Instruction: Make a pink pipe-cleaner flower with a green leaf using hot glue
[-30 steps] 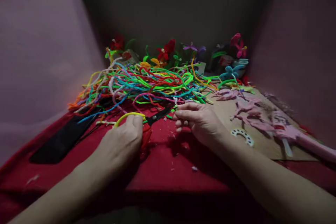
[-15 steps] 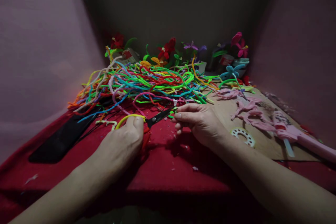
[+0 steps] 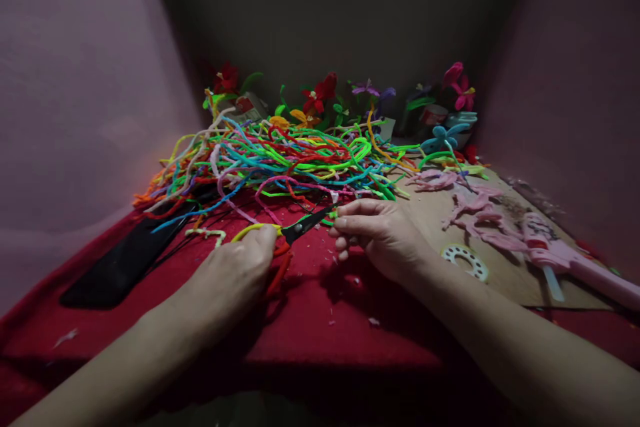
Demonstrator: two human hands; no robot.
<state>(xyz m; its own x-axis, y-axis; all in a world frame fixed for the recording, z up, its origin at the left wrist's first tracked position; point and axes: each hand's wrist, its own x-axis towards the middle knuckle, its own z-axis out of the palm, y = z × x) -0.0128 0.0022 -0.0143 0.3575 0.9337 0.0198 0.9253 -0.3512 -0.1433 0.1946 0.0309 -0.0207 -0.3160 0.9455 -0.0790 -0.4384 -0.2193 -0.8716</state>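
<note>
My left hand point(image 3: 235, 273) is closed round the handles of a pair of scissors point(image 3: 300, 225), whose yellow and red loops show beside my fingers. The black blades point right, towards a small green piece of pipe cleaner point(image 3: 331, 215). My right hand point(image 3: 383, 233) pinches that green piece at the blade tips, fingers pressed together. Both hands rest low over the red cloth point(image 3: 320, 320).
A big tangled heap of coloured pipe cleaners point(image 3: 280, 157) lies behind the hands. Finished pipe-cleaner flowers point(image 3: 320, 97) stand at the back. A cardboard sheet point(image 3: 500, 267) on the right holds pink shapes, a white ring piece point(image 3: 466, 258) and a pink glue gun point(image 3: 565, 257). A black flat object point(image 3: 120, 263) lies left.
My left hand has shifted slightly down and towards me with the scissors. The right hand stays at the blade tips.
</note>
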